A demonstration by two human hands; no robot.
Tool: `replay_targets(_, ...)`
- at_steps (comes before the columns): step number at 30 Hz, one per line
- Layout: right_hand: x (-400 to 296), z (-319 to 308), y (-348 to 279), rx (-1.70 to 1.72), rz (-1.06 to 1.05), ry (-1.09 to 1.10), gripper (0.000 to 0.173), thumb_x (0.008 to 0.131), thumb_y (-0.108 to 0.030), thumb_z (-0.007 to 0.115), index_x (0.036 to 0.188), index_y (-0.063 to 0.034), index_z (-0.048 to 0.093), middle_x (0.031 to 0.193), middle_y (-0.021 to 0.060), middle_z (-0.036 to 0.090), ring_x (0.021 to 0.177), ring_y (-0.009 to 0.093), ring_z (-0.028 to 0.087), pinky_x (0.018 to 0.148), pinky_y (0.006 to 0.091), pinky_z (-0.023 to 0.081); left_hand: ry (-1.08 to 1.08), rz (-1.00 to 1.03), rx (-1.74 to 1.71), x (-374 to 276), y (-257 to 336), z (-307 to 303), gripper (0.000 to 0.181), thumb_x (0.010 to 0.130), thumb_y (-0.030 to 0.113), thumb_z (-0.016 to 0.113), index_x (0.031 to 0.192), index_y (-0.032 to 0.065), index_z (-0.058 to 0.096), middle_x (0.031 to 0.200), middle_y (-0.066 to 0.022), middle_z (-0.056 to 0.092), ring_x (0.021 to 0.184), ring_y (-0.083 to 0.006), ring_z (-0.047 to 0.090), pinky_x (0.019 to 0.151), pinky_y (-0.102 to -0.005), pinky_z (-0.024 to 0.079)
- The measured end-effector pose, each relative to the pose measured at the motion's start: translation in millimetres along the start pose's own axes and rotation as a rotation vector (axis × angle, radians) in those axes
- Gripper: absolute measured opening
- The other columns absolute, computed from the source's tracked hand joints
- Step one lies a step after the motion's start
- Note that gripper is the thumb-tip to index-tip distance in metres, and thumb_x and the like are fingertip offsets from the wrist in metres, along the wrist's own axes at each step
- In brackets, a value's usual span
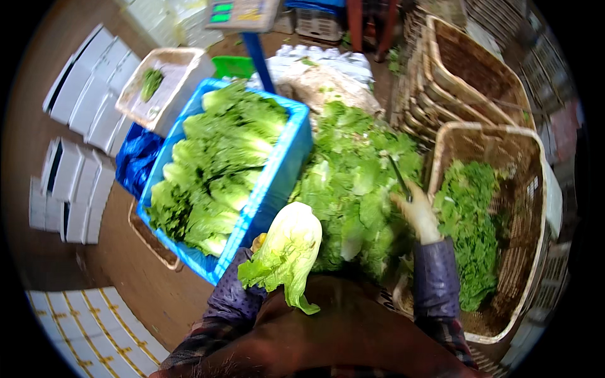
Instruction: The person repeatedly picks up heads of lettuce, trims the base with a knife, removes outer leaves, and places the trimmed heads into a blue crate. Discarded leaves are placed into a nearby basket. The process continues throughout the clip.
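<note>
A pale green head of leafy lettuce point(295, 236) is held up in my left hand point(258, 242), which is mostly hidden behind it. In my right hand point(418, 210) is a knife point(399, 176), its dark narrow blade pointing away from me over a pile of loose lettuce leaves point(354, 175). Left of the pile stands a blue-lined crate point(302, 123) filled with lettuce heads point(222, 160). At the right, a dirty plastic crate point(541, 189) contains curly green leaves point(472, 227).
Stacked dirty crates point(432, 71) rise at the back right. A scale point(243, 16) on a blue post stands beyond the blue-lined crate. A white crate point(127, 101) holds one small green bunch. White foam boxes point(94, 85) and taped white boxes point(94, 330) lie at left.
</note>
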State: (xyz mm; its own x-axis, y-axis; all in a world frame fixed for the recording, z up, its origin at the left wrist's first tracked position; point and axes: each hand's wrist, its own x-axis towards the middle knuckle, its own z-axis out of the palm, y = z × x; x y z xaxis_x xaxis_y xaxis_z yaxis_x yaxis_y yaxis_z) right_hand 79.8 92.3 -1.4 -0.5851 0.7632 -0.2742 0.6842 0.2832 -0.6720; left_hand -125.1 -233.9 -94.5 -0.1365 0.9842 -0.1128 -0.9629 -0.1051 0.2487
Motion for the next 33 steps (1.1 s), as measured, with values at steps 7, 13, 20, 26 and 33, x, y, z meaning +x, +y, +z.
replay_targets(7,-72,114,-192,0.619,-0.124,-0.653,0.04,0.094,-0.017,0.068,0.131,-0.0061,0.058,0.095,-0.0032,0.064,0.073,0.005,0.054,0.061,0.0192,0.044,0.055,0.178,0.032,-97,55,26,0.097,0.079,0.053,0.077,0.152,0.007,0.033,0.146,-0.0192,0.046,0.128,-0.0345,0.051,0.106,-0.0511,0.044)
replay_targets(13,-80,194,-271,0.226,-0.373,-0.814,0.035,0.086,-0.02,0.07,0.119,-0.0064,0.067,0.09,0.0037,0.07,0.077,0.009,0.061,0.07,0.0271,0.05,0.15,0.291,0.28,-138,93,57,0.102,0.075,0.053,0.079,0.151,0.0039,0.032,0.137,-0.0186,0.054,0.123,-0.0308,0.055,0.104,-0.044,0.046)
replay_targets(20,-11,105,-277,0.356,-0.246,-0.519,0.031,0.084,-0.018,0.065,0.11,-0.004,0.073,0.087,0.0007,0.067,0.074,0.01,0.057,0.072,0.0247,0.046,-0.284,0.388,-0.112,-182,98,37,0.117,0.073,0.055,0.081,0.155,0.0038,0.014,0.138,-0.0353,0.046,0.11,-0.0478,0.061,0.087,-0.0564,0.056)
replay_targets(26,0,-3,-76,-0.522,-0.12,0.243,0.063,0.093,-0.036,0.064,0.145,-0.0061,0.044,0.144,0.0203,0.051,0.131,0.034,0.051,0.109,0.041,0.04,-0.094,0.899,-0.274,-312,136,-39,0.089,0.09,0.059,0.061,0.152,0.0098,0.022,0.148,-0.0284,0.033,0.123,-0.0498,0.05,0.089,-0.0644,0.052)
replay_targets(33,-69,63,4,-0.206,0.137,-0.192,0.049,0.09,-0.023,0.069,0.133,-0.0056,0.056,0.128,0.0201,0.063,0.116,0.032,0.062,0.097,0.0388,0.05,1.501,1.131,-0.021,-460,308,-163,0.065,0.094,0.062,0.055,0.13,0.0079,0.059,0.118,-0.0094,0.062,0.108,-0.0296,0.059,0.097,-0.0458,0.048)
